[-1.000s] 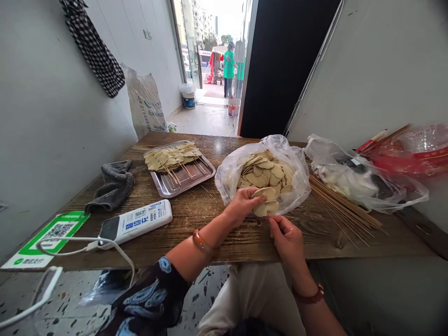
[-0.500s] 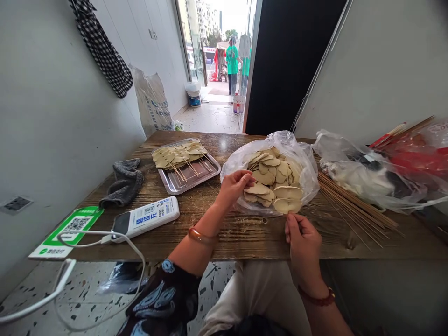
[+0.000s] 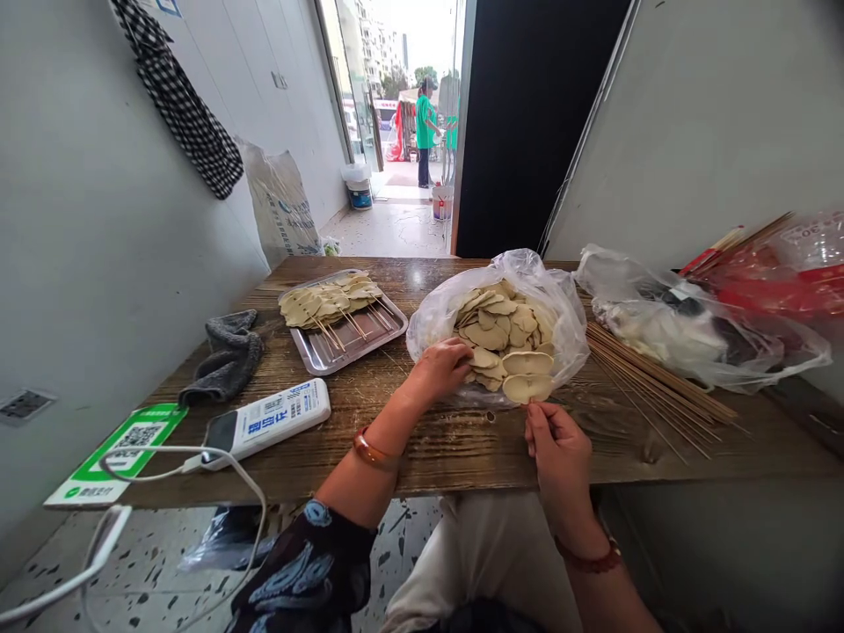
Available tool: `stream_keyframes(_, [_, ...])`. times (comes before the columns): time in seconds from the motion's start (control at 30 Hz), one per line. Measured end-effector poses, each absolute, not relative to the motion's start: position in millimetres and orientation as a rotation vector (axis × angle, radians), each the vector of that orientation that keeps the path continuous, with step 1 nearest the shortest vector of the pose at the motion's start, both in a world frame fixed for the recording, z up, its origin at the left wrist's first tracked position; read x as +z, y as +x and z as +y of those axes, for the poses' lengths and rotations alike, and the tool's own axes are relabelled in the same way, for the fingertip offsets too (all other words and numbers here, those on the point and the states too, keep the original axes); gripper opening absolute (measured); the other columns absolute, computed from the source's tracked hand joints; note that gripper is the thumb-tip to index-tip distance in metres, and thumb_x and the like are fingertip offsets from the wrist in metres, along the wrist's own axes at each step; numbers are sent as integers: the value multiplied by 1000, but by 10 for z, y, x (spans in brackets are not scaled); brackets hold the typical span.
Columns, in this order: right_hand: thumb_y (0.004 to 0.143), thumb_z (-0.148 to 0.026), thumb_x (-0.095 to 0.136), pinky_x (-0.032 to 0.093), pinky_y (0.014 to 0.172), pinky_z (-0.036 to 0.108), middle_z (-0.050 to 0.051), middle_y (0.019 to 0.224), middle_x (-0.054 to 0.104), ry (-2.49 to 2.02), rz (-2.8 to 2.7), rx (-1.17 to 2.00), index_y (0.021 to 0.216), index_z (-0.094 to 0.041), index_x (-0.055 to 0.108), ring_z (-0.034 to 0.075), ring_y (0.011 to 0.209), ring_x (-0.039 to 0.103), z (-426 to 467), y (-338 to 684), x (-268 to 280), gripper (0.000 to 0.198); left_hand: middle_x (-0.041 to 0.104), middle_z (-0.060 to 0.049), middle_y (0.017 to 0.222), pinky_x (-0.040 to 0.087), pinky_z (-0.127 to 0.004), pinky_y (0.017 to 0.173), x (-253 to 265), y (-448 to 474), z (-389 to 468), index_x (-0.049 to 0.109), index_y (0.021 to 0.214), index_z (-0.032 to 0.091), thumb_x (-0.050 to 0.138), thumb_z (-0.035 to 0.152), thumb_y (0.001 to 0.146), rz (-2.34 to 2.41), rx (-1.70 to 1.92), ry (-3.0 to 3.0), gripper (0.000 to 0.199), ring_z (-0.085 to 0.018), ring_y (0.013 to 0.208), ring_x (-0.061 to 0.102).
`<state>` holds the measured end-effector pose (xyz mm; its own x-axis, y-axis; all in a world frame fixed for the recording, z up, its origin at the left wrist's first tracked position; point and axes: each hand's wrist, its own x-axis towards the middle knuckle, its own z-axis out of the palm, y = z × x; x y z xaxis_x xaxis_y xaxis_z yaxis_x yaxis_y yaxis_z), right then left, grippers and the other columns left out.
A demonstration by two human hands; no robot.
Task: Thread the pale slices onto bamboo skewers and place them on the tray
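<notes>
right hand pinching thin wooden skewer of pale oval slices | left hand alongside, grip unclear from here | white plastic power bank: blue Chinese lettering

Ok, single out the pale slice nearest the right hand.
The lower slice of the pair just above the right hand: its bottom edge is right at the pinch, while the upper slice sits beyond it and the others lie farther off.

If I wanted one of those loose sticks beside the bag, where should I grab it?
Probably by its near end, from the near right. The loose sticks bunch tightly beside the bag of slices but fan apart toward you, so one end looks easier to pinch there.
</notes>
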<state>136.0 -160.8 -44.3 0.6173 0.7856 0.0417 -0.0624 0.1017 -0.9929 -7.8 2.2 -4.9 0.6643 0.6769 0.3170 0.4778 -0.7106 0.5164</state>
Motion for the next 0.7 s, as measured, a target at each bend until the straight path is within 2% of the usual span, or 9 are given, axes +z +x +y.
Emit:
stream_keyframes(0.1, [84, -47, 63, 33, 40, 19, -5, 56, 49, -1354, -710, 696, 84, -16, 66, 7, 44, 40, -1604, 1364, -453, 31, 71, -6, 94, 47, -29, 83, -95, -78, 75, 70, 86, 18, 53, 11, 79, 901, 761, 2397, 19, -18, 90, 63])
stream_keyframes(0.27, [83, -50, 62, 33, 40, 20, -5, 55, 49, -1410, -768, 674, 84, -16, 66, 8, 44, 41, -1601, 1379, -479, 34, 71, -5, 84, 45, -26, 70, -110, -73, 112, 72, 82, 15, 59, 19, 78, 970, 902, 2086, 14, -16, 76, 61])
stream_keyframes(0.47, [85, -50, 58, 31, 40, 19, -5, 54, 48, -1467, -968, 756, 83, -16, 65, 8, 41, 41, -1608, 1406, -464, 34, 57, 1, 61, 38, -21, 52, -13, -122, 83, 68, 78, 11, 66, 37, 72, 810, 1031, 1468, 26, -9, 54, 46])
stream_keyframes(0.7, [89, -46, 54, 31, 43, 20, -4, 55, 47, -1487, -1197, 755, 78, -17, 64, 9, 47, 41, -1594, 1423, -419, 33, 56, 2, 59, 27, -19, 46, 24, -177, 101, 71, 85, 11, 76, 35, 64, 775, 1086, 1233, 32, -5, 50, 40])
